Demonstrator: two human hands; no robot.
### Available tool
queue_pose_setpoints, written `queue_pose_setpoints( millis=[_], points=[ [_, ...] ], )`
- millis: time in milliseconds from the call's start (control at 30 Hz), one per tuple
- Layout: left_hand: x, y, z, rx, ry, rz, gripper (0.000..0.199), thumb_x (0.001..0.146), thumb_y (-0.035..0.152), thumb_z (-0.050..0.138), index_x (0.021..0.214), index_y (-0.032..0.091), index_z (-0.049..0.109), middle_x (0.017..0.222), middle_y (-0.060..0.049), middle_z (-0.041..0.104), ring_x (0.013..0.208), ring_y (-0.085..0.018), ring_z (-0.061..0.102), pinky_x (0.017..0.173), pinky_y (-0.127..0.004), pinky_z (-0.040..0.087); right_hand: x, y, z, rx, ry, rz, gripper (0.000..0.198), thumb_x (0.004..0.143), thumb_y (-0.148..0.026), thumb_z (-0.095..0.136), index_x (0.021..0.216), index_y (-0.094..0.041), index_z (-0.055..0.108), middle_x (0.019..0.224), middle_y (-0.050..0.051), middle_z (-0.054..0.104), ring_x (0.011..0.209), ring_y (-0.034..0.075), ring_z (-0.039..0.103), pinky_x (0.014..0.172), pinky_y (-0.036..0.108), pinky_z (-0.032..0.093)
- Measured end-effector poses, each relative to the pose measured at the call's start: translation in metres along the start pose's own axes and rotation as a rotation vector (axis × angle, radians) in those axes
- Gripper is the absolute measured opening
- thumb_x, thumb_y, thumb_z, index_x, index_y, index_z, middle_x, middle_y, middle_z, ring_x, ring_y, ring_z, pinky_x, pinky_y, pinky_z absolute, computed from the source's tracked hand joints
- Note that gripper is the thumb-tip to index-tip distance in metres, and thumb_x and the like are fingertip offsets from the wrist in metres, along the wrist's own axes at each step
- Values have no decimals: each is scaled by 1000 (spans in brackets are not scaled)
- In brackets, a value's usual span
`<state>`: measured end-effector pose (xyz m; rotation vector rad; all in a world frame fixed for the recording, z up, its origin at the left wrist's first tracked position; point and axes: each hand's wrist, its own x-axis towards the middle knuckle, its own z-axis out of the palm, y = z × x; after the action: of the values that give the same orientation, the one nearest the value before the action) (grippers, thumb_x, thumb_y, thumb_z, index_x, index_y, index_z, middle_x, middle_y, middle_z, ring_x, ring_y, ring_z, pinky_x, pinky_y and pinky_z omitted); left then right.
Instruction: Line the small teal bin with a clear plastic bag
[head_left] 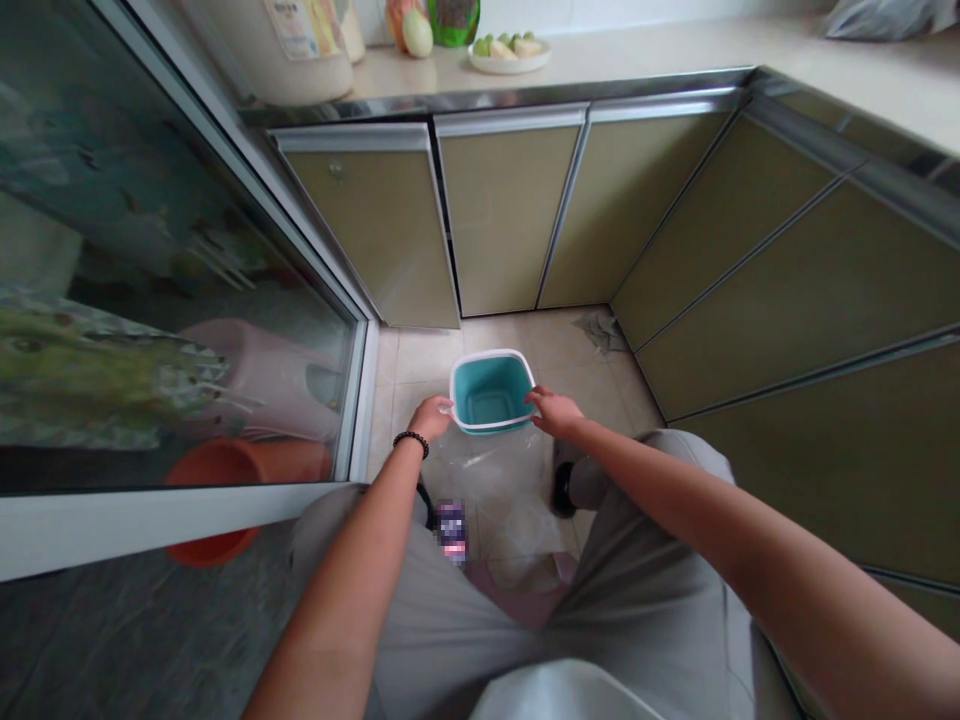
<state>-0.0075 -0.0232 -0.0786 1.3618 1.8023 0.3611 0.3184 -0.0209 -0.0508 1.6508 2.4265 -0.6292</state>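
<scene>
A teal trash bin point(491, 388) with a white rim is held in front of me, low over the tiled floor. My left hand point(433, 415), with a dark beaded bracelet at the wrist, has its fingers closed at the rim's left near corner. At the right side of the rim, my right hand point(553, 410) grips with thumb and fingers. A clear plastic bag point(499, 460) hangs from the near side of the bin, between my knees. Inside, the bin looks bare. The fingertips are partly hidden by the rim.
Low cabinets point(510, 210) run along the front and right beneath a pale counter point(645, 50). A glass sliding door point(172, 250) stands at left, with an orange bucket point(214, 548) by it. A small pixelated object point(451, 530) lies near my left foot.
</scene>
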Motion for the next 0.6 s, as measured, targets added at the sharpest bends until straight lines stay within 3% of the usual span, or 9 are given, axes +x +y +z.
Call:
queue_pose_setpoints(
  millis=[67,133,300,367,500,600],
  points=[
    [-6,9,1,-37,-13,2,37,77,22,84,112,17,75,90,-6,78,76,-16,69,73,-25,54,1,5,9,51,-7,97,69,89,-30,72,153,-22,49,143,16,64,115,28,70,92,32,53],
    [-11,16,2,-62,-31,7,38,76,23,85,112,16,75,89,-6,78,76,-17,70,73,-26,55,0,11,14,83,-75,194,78,86,-28,76,156,-19,44,131,18,71,115,29,71,91,33,54],
    [-16,20,-2,-42,-76,-8,38,74,22,86,110,16,76,88,-7,78,76,-18,71,74,-28,57,-10,24,11,-17,-351,216,52,75,-21,84,125,-22,73,126,14,75,116,30,72,90,33,57],
    [-16,19,-5,-15,-83,-19,38,74,21,85,110,15,76,89,-7,78,76,-18,72,75,-28,57,-14,28,6,-75,-430,235,39,72,-24,85,110,-20,80,111,15,79,108,32,75,89,37,59],
    [-15,20,-10,12,-46,-18,35,77,18,80,111,15,77,96,-8,80,81,-18,73,76,-25,56,-16,36,-8,-14,-490,354,28,78,-38,82,92,-14,83,70,13,75,79,30,78,82,41,60],
    [-12,21,-16,-13,-3,-39,33,81,16,75,113,13,78,103,-10,81,85,-18,75,75,-23,56,-16,44,-20,73,-490,393,29,79,-38,82,97,-15,82,68,9,75,67,26,76,79,41,60]
  ],
)
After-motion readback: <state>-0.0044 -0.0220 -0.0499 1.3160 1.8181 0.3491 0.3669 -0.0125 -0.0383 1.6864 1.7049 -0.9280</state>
